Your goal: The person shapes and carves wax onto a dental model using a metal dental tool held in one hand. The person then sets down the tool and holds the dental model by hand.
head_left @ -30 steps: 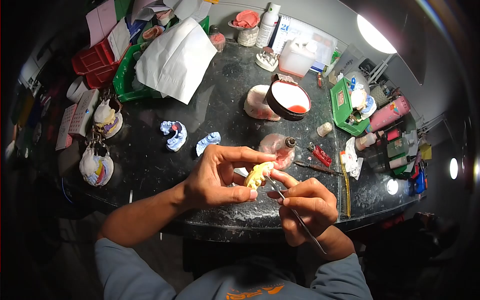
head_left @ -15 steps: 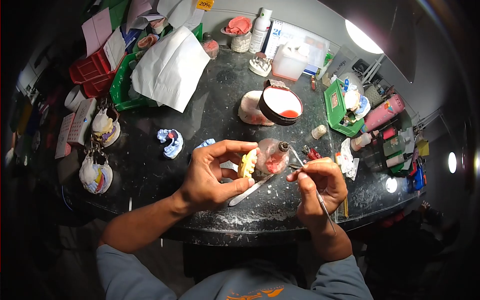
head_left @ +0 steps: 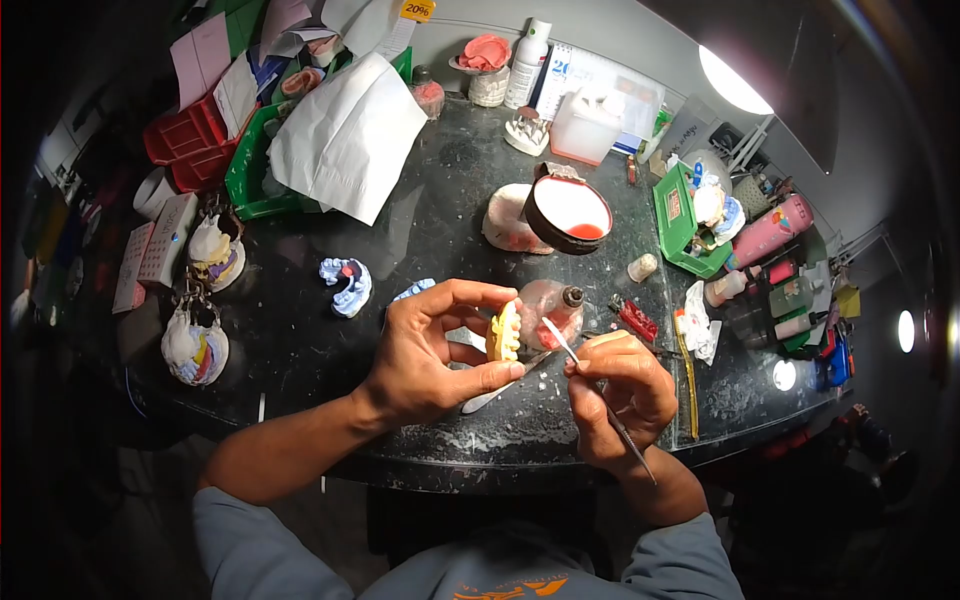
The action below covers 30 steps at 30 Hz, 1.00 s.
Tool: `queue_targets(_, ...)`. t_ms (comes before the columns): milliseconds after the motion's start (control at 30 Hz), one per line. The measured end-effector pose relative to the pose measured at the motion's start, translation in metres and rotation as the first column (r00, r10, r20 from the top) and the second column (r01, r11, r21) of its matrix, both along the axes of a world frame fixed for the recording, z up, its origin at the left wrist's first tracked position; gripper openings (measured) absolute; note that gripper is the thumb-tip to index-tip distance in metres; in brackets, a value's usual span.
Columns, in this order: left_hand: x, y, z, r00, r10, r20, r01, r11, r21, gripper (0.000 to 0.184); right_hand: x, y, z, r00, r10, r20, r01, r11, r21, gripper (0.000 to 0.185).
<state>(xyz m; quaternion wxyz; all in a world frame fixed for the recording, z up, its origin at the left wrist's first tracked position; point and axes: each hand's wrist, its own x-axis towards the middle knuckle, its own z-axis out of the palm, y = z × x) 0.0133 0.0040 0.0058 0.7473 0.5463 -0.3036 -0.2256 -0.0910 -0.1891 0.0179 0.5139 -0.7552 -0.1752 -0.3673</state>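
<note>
Head view: our left hand point(head_left: 425, 345) pinches a yellow dental cast point(head_left: 505, 332) between the thumb below and the fingers above, and the cast stands up on end over the near middle of the dark surface point(head_left: 400, 245), its row of teeth turned to the right. A second ago we had it tipped at a slant, with the slim metal carving tool point(head_left: 628, 440) against its right side and fingers of our right hand point(head_left: 625, 390) close up to it. Now the tool is off the cast and a gap shows between them. Our right hand has drawn away to the right, thumb and fingers closed together around the tool. Half a second ago its upper end pointed up past the neck of the glass bottle point(head_left: 545, 300); now it slants up and to the left, the pale tip in front of the bottle's reddish lower part as we look down, nearer to the cast. Whether tip and bottle touch, we cannot tell.

Below the cast we see a pale spatula blade point(head_left: 485, 400) on the surface, which our hands mostly covered a second ago. The smaller blue piece point(head_left: 413, 289), then plain beyond our left hand, is now partly hidden by it. The blue horseshoe cast point(head_left: 348, 290) lies farther left, unmoved.
</note>
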Motion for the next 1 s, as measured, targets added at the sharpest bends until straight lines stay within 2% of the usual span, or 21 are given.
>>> queue_targets(100,0.0,-0.001,0.0,1.0,0.016,0.005,-0.016,1.0,0.002,0.062,0.0,-0.003,0.001,1.0,-0.021,0.021,0.024,0.989,-0.144,0.022)
queue_targets(200,-0.001,-0.001,-0.001,1.0,0.019,-0.008,-0.019,1.0,-0.001,0.063,0.0,0.0,0.005,0.999,-0.033,0.034,0.037,0.991,-0.127,0.023)
queue_targets(400,0.0,-0.001,-0.002,0.999,-0.001,0.037,0.002,1.0,-0.017,0.061,0.001,0.002,0.001,0.998,-0.032,0.062,0.033,0.999,-0.005,0.023)
queue_targets(500,0.0,0.0,-0.001,0.999,0.002,0.033,-0.001,1.0,-0.024,0.06,0.001,-0.003,0.0,0.993,-0.114,0.034,0.115,0.993,-0.022,0.021)
queue_targets(667,-0.001,0.001,-0.002,0.999,-0.025,0.033,0.025,1.0,0.009,0.056,-0.002,-0.003,0.001,0.99,-0.09,-0.11,0.111,0.975,0.194,0.014)
queue_targets(767,0.0,0.001,-0.003,0.999,-0.034,0.041,0.034,0.999,0.008,0.056,-0.001,-0.01,0.0,0.993,-0.105,-0.059,0.11,0.99,0.087,0.015)
queue_targets(867,-0.002,0.0,-0.001,1.0,-0.015,0.007,0.015,1.0,-0.014,0.057,-0.003,-0.005,0.005,0.974,-0.177,-0.144,0.204,0.959,0.198,0.016)
queue_targets(967,-0.004,-0.001,-0.003,0.999,-0.035,-0.027,0.034,0.999,-0.017,0.055,-0.002,-0.008,0.0,0.971,-0.22,-0.093,0.23,0.966,0.12,0.018)
queue_targets(1000,-0.002,0.0,-0.002,0.998,-0.053,-0.021,0.053,0.999,-0.002,0.054,0.001,-0.013,0.0,0.985,-0.171,-0.002,0.171,0.985,0.023,0.018)
